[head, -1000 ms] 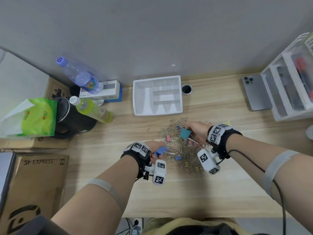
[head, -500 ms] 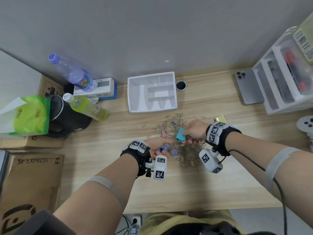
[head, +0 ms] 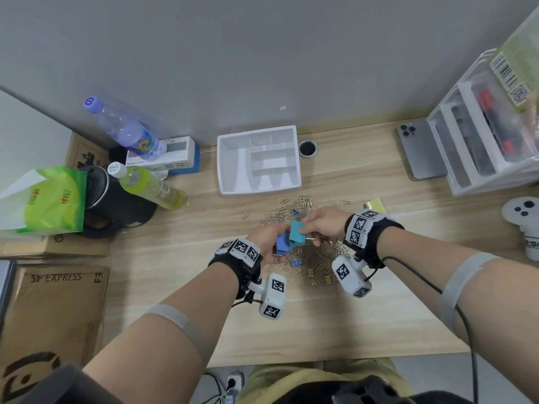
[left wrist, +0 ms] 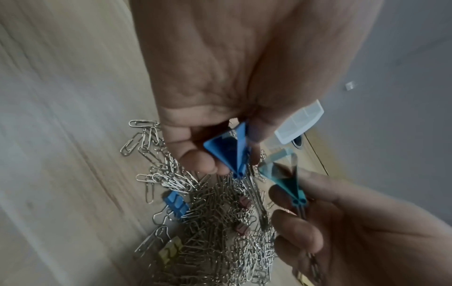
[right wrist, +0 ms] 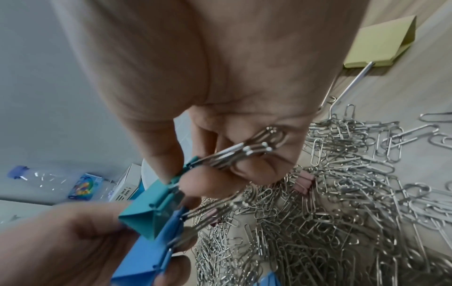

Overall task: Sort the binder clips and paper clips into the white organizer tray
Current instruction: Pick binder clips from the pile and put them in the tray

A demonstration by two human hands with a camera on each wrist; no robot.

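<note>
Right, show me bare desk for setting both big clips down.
Bare wooden desk lies nearest you, past the silver paper-clip heap. Another patch lies between the white organizer tray and grey phone. Crowded: the heap, and the left side around the green bottle.

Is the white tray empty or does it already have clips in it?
Empty: every compartment of the tray shows bare white; the clips lie on the desk.

A grey phone (head: 420, 153) lies beside clear drawers (head: 490, 132); left, two bottles (head: 128, 132), perhaps a kettle (head: 116, 205).
</note>
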